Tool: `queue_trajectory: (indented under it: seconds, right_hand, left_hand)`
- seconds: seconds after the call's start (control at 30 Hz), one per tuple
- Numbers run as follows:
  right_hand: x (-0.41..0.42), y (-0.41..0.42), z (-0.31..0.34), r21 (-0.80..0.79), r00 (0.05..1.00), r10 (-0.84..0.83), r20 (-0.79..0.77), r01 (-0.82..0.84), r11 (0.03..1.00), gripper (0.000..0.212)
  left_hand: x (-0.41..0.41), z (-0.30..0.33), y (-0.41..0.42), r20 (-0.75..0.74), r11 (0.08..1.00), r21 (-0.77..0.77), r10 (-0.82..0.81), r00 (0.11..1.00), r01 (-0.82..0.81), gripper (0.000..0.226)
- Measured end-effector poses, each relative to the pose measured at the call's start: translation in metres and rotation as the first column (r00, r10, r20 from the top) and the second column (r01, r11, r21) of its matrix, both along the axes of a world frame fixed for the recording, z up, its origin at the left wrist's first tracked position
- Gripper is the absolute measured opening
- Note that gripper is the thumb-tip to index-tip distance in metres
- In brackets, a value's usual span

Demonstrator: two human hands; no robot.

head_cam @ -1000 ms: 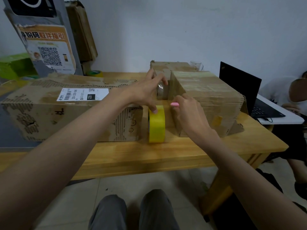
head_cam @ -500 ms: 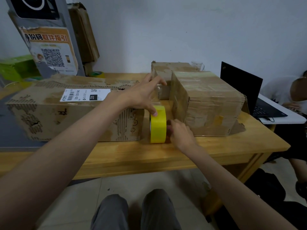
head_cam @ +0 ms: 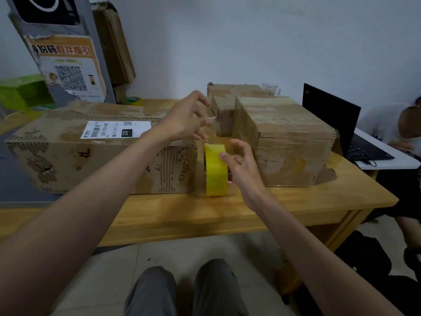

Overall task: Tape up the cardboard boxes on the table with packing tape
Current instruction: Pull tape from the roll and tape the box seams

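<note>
Your right hand grips the tape roll to anchor it on edge while your left hand pinches the clear tape end just above, pulling a strip free.

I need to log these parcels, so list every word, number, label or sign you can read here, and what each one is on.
"220-220-040": white shipping label on top of the long cardboard box.
"220": black patch on that same label.
Barcode and other small print on the label: too small to read.
Orange Chinese headline on the poster on the grey stand: blurred, not reliably readable.
QR code and fine print on that poster: unreadable.
</note>
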State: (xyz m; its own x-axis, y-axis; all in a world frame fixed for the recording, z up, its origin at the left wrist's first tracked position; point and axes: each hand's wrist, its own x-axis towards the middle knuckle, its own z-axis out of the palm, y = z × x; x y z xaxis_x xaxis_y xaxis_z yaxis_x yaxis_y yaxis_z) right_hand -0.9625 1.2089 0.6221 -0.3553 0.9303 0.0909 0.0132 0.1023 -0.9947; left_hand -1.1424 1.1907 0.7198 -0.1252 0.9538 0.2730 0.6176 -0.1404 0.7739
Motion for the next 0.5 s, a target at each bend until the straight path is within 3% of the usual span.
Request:
queue_trajectory:
  seconds: [0.1,0.2,0.5]
  right_hand:
    - [0.001,0.000,-0.004,0.029,1.000,-0.005,0.000,0.005,1.000,0.039]
    - [0.004,0.000,-0.007,0.051,1.000,0.000,-0.010,0.000,0.999,0.038]
    - [0.006,-0.001,-0.014,0.130,1.000,-0.007,0.007,0.006,0.991,0.036]
  left_hand:
    - [0.001,-0.004,0.004,0.024,0.998,0.017,0.063,0.998,-0.063,0.021]
    - [0.000,-0.003,0.009,-0.087,0.984,0.106,0.151,0.985,-0.141,0.022]
    - [0.003,-0.007,0.013,0.025,0.934,0.219,0.284,0.959,-0.282,0.028]
